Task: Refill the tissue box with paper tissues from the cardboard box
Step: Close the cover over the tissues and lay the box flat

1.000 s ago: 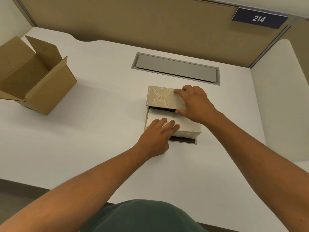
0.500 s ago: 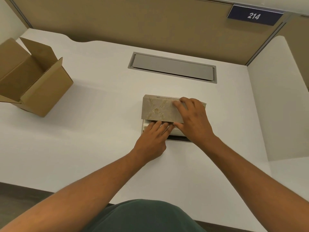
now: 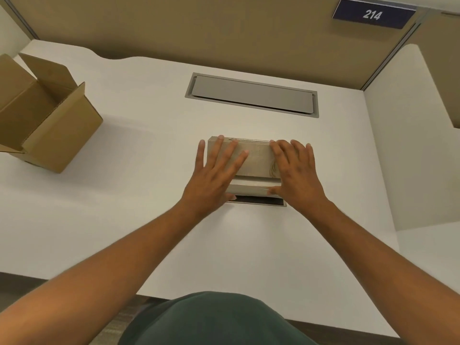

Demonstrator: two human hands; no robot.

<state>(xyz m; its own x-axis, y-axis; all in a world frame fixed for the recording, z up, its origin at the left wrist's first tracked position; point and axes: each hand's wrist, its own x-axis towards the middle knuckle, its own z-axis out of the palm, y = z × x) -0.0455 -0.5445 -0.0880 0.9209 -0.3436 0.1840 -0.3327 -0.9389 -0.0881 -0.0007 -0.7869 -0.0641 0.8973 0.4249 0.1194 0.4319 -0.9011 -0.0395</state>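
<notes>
Tissue box: beige, on the white desk, middle of view, lid lowered almost flat over the base.
Left hand: flat on the left part of the tissue box lid, fingers spread apart, gripping nothing.
Right hand: flat on the right part of the lid, fingers spread, thumb at the front edge of the tissue box.
Cardboard box: open, flaps up, well to the left of the tissue box.
Grey panel: set in the desk, behind the tissue box.

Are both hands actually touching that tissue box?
Touching. The head view shows the left hand and the right hand lying flat on the tissue box, fingers spread across its top.
</notes>
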